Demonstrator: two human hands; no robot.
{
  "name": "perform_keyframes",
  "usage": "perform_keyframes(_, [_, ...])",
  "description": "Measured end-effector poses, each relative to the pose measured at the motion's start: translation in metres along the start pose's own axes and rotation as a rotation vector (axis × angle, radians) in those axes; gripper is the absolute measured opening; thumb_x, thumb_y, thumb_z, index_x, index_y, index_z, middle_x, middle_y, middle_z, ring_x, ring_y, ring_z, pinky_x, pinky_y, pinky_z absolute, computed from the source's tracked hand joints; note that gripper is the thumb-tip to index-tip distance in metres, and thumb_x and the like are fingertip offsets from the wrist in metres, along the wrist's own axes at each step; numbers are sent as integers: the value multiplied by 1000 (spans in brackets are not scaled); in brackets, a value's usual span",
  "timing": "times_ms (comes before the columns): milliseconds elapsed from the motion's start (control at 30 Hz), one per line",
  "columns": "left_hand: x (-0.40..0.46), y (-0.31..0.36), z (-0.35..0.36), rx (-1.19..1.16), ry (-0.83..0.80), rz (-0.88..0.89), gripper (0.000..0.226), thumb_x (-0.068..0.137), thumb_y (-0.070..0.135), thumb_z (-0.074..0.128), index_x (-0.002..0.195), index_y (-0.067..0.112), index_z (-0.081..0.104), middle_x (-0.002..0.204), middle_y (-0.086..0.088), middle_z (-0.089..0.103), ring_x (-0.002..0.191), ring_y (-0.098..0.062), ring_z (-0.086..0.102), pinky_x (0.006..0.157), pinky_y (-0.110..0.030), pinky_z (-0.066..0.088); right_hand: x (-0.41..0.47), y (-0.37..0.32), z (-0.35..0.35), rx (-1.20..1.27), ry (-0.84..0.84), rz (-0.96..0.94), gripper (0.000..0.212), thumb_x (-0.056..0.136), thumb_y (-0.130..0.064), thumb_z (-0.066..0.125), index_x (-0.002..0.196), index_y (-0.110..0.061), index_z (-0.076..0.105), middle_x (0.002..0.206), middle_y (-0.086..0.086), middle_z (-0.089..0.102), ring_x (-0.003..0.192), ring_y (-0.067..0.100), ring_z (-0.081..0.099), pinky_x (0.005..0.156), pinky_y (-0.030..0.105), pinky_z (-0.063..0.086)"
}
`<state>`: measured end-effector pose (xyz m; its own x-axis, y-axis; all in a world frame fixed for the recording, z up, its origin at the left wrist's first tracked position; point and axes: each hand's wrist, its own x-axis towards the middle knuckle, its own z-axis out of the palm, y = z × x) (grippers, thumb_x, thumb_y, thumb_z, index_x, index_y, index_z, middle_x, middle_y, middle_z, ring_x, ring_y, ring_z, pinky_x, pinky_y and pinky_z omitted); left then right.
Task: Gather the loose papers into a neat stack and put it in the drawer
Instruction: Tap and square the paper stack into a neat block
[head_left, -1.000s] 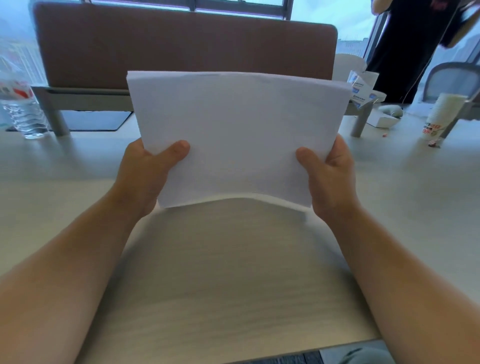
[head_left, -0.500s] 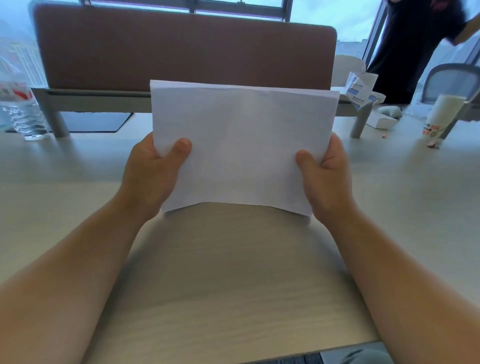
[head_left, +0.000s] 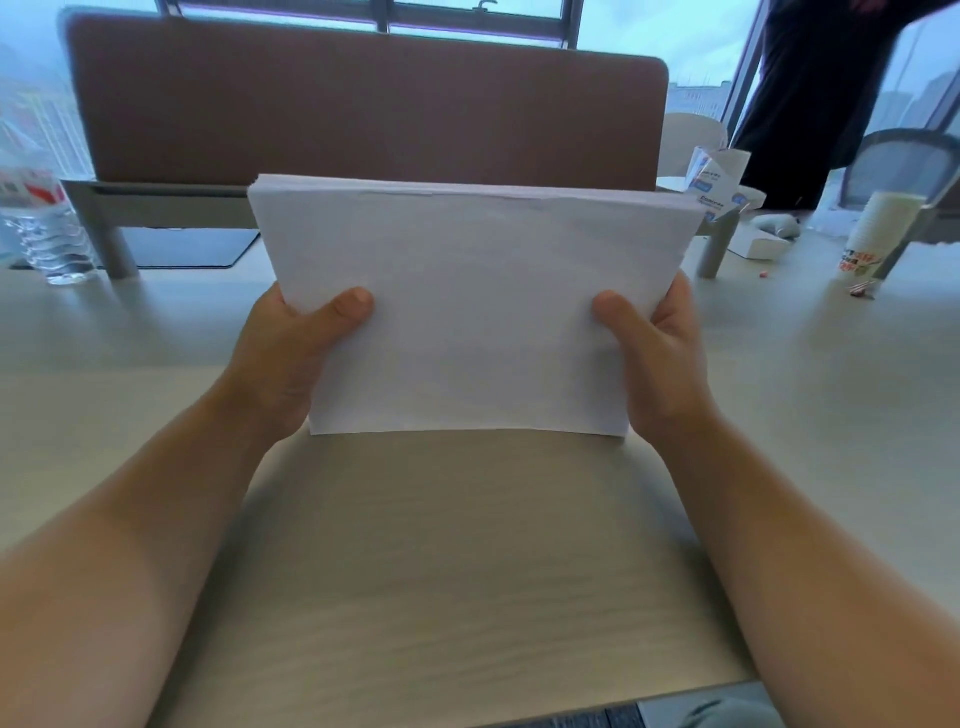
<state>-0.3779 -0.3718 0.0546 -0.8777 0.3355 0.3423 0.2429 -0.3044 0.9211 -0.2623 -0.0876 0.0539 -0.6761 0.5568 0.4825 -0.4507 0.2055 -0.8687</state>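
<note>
Pale wood-grain desk (head_left: 467, 571) fills the head view, with a brown divider panel (head_left: 363, 104) standing across its far side and windows behind that.

I have both forearms stretched forward over the desk, and each of my hands grips one side of a single stack of white paper (head_left: 467, 322). My left hand (head_left: 291, 358) closes on the stack's left edge, thumb pressed flat on the near face and fingers hidden behind. My right hand (head_left: 660, 358) does the same on the right edge, thumb on the front. I hold the stack tilted back from upright, its lower long edge down toward the desk; I cannot tell whether that edge touches the surface. The upper edges of the sheets line up nearly flush, with a few slightly uneven.

Counted: two hands, one paper stack, one water bottle (head_left: 41, 228) at far left, one stack of paper cups (head_left: 872, 234) at far right, one small blue-and-white carton (head_left: 717, 182) beside the divider's right end.

Bare desk lies open between my forearms and out to either side of them. The desk's near edge runs just below my right forearm. No drawer shows in this view.
</note>
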Motion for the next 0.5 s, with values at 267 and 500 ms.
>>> perform_keyframes(267, [-3,1,14,110,170,0,23,84,31,82,106,26,75,99,10,82,92,-15,78,85,-41,62,-4,-2,6,-115,15,-81,32,83,-20,62,102,-47,64,110,-6,73,99,16,70,87,40,59])
perform_keyframes(500, [1,8,1,-1,23,47,74,66,51,92,127,15,70,116,-2,77,106,-23,75,83,-37,62,1,-11,-3,107,31,-104,25,83,-13,63,104,-27,67,99,-1,69,90,16,64,79,35,53])
